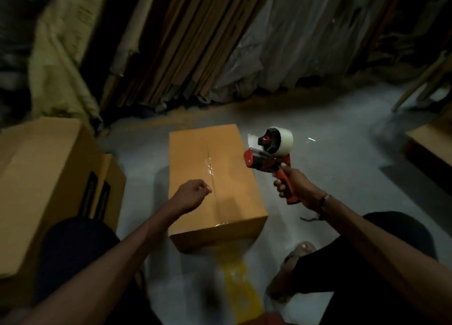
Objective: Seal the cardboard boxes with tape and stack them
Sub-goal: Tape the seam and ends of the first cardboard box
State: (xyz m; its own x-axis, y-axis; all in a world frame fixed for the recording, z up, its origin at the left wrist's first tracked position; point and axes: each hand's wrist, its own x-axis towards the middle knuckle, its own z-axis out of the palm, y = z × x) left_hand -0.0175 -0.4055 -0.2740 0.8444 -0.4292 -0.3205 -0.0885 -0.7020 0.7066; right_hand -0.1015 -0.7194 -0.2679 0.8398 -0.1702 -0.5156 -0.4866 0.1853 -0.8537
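no legible text; only blurred black printed strips on the left cardboard box [97, 195]

Dim indoor scene, brightest at the centre of the frame, where the pale grey floor [325, 158] and the closed tan cardboard box [215, 178] catch light from above. A strip of clear tape along the box seam gives small specular glints. Soft dark shadows fall on the floor to the left of the box and behind the red tape dispenser with its white roll [271, 151]. Corners and edges fall off to near black. Wide-angle distortion bows the leaning brown cardboard sheets [186, 43] at the top. Motion blur smears the upper left, the lower centre and the yellow floor stripe [242, 283]; fine detail is soft throughout.
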